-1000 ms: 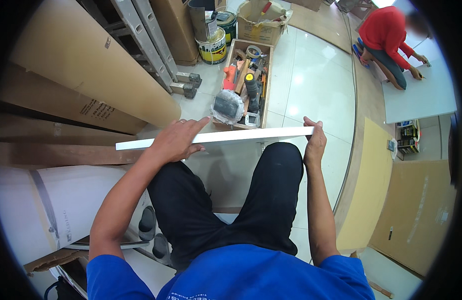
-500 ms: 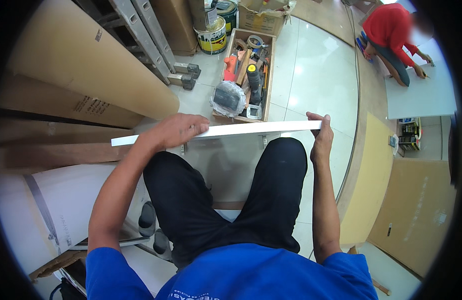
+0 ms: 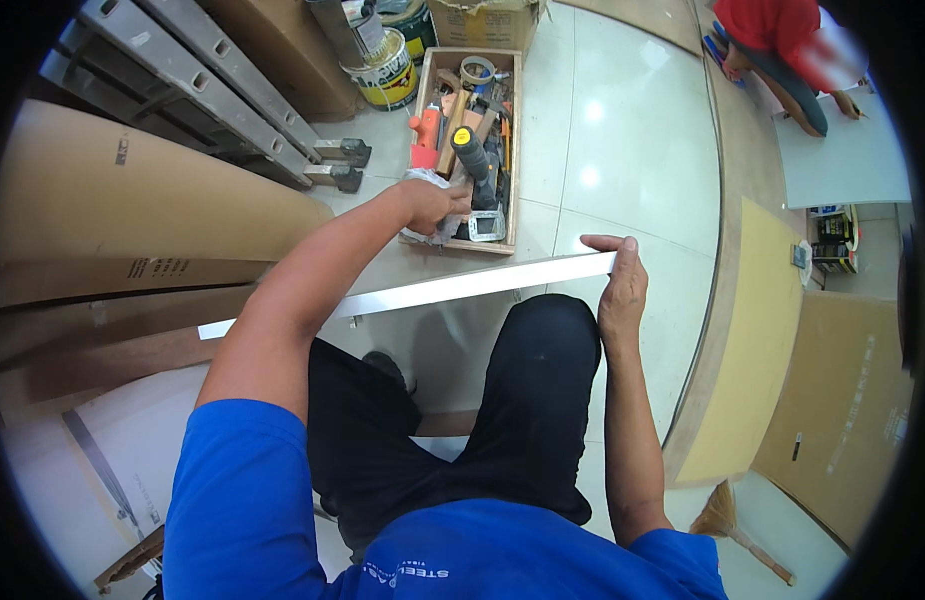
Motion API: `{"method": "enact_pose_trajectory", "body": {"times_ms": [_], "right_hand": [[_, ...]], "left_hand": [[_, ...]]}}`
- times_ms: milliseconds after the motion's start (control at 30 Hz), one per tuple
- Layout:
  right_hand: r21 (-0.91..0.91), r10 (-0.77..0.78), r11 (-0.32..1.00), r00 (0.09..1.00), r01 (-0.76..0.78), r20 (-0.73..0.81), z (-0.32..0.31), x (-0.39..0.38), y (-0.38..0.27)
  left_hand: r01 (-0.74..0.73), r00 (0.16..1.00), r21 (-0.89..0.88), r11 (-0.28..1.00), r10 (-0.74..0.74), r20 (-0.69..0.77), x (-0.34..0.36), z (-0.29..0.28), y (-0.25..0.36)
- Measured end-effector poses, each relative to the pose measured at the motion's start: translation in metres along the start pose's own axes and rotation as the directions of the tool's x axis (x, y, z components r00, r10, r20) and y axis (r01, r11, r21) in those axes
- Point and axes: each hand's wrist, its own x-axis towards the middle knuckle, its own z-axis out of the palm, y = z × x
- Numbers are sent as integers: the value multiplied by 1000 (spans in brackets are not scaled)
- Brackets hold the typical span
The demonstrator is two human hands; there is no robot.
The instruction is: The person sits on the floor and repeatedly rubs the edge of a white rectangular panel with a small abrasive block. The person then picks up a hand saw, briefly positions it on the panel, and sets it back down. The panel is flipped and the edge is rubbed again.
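The white board [image 3: 422,292] was partly covered by the left forearm; what the left hand [image 3: 430,203] gripped at the toolbox [image 3: 510,150] could not be made out.

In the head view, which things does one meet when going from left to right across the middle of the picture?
Cardboard sheets → aluminium ladder → left hand reaching at the wooden toolbox → right hand holding the end of the white board → tan panel → brown cardboard box.
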Motion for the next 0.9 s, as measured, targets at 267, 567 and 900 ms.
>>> {"method": "enact_pose_trajectory", "body": {"times_ms": [267, 567, 900], "right_hand": [[-12, -18, 1000, 999, 18, 28, -3, 1, -7], [10, 35, 999, 999, -36, 17, 0, 4, -8], [-12, 25, 1000, 999, -25, 25, -1, 3, -12]], "left_hand": [[-1, 995, -191, 982, -18, -99, -32, 39, -31], [574, 735, -194, 795, -605, -305, 25, 1, -47], [540, 590, -602, 588, -775, -228, 64, 9, -65]]}}
